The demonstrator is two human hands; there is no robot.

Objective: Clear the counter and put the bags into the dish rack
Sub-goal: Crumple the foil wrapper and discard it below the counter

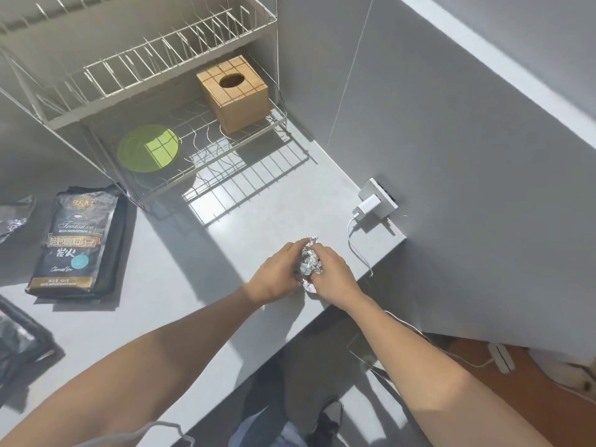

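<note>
A crumpled silver foil wad (pixel 309 260) sits near the right end of the grey counter (pixel 200 253), squeezed between both hands. My left hand (pixel 274 275) grips it from the left and my right hand (pixel 335 272) from the right. A black coffee bag (pixel 74 243) lies flat on a dark stack at the left. Parts of two more dark bags show at the left edge, one (pixel 14 216) higher and one (pixel 19 340) lower. The white wire dish rack (pixel 154 101) stands at the back, two tiers high.
On the rack's lower tier sit a green plate (pixel 148 148) and a wooden tissue box (pixel 237 91). A white charger (pixel 367 206) is plugged into a wall socket at the right, its cable hanging over the counter's edge. The floor lies below.
</note>
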